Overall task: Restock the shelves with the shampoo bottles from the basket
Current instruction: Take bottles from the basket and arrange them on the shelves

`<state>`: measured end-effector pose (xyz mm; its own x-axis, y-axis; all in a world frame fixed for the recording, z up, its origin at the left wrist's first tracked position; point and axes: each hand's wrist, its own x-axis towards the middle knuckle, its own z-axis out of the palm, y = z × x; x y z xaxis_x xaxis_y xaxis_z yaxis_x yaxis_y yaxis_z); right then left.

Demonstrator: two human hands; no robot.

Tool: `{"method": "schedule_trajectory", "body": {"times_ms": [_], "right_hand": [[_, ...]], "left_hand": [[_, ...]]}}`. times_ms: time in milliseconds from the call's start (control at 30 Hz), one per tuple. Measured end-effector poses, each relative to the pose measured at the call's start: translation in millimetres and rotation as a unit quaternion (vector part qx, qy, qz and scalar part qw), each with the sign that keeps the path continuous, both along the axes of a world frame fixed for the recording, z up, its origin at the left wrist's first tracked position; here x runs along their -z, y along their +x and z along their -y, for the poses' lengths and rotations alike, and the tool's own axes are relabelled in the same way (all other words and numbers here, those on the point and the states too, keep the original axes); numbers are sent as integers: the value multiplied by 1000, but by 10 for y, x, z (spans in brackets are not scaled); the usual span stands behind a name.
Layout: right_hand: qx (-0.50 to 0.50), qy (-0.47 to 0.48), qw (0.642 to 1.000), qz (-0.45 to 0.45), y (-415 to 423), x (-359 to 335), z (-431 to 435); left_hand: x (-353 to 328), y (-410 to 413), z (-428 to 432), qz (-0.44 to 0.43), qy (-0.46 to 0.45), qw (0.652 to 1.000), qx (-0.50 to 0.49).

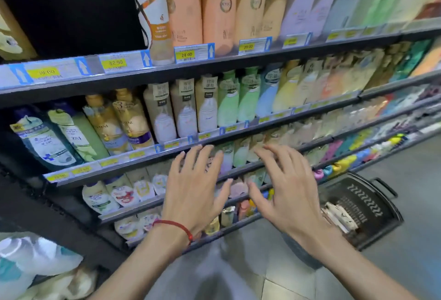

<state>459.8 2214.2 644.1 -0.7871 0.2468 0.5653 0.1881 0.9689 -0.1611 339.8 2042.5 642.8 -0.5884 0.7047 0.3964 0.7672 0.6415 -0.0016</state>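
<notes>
Both of my hands are out in front of the shelves (152, 156) at centre frame, fingers spread and holding nothing: left hand (195, 187) with a red wrist string (176, 225), then right hand (284, 189). At lower right, the black basket (379, 206) sits on the floor with bottles (338, 216) inside.

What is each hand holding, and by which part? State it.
Nothing is held. The left hand and right hand are open, fingers spread, in front of the shelves.

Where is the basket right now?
In the head view, the black basket sits on the floor at lower right, beside the bottom shelf, just beyond the right hand.
</notes>
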Motion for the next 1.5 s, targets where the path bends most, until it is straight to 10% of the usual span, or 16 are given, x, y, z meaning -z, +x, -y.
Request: {"method": "schedule_trajectory", "body": {"times_ms": [767, 1500], "right_hand": [[173, -51, 973, 144, 3163, 1280, -3084], [157, -68, 951, 258, 2545, 1789, -6762]], "left_hand": [[1068, 2534, -3527, 121, -166, 966, 158], [1923, 1904, -6967, 178, -203, 957, 103]]}}
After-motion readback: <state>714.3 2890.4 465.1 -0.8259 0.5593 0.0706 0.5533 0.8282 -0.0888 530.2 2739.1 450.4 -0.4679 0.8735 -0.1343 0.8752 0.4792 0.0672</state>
